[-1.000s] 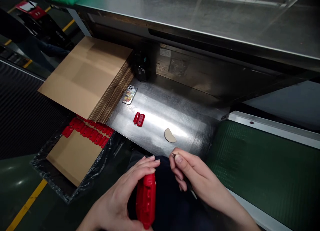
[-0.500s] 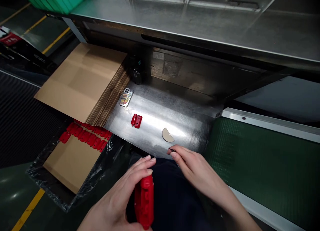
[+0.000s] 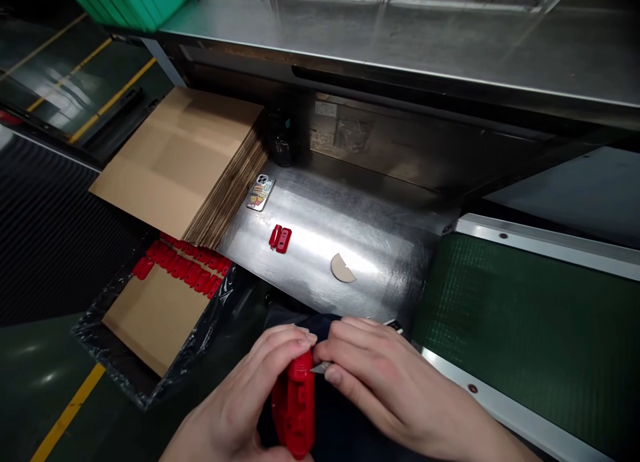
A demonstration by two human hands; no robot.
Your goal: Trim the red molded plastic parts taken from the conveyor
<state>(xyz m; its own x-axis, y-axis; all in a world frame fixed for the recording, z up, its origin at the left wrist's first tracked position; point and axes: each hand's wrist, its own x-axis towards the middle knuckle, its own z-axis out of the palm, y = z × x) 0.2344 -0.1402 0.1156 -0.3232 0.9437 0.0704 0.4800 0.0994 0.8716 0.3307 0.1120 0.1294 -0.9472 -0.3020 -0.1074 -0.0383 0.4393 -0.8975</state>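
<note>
Left hand [image 3: 237, 395] still clasping red part [image 3: 302, 409], right hand [image 3: 383, 375] pinching blade [image 3: 321, 367], now beside it

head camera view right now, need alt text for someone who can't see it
A person's left hand holds a red plastic part upright while the right hand brings a small pointed blade to its upper edge. Beyond, a metal table bears stacked cardboard, a phone and a tan half-disc.

left hand [image 3: 250, 395] curled kinda like a C, right hand [image 3: 373, 375] pinched, fingertips [image 3: 333, 375] right beside the left fingers
</note>
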